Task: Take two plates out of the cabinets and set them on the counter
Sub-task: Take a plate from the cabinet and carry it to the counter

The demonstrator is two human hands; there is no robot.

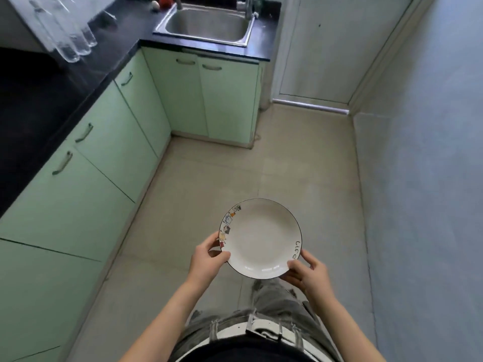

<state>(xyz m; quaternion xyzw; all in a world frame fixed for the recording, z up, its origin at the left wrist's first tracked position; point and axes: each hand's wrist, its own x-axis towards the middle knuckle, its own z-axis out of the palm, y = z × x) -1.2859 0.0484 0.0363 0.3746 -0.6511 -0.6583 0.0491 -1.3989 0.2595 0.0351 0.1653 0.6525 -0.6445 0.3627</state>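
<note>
Grip: your left hand (206, 259) and right hand (305, 273) both clamp the round white ceramic plate (261, 237), 6 o'clock.
Pending: black counter (39, 100), 10 o'clock, shows no plate; second unseen.

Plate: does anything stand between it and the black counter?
Nothing visible does. The left hand and right hand hold the plate over open floor; the counter near it looks bare, glasses farther along.

Plate (261, 237) between hands, counter (39, 105) left
</note>
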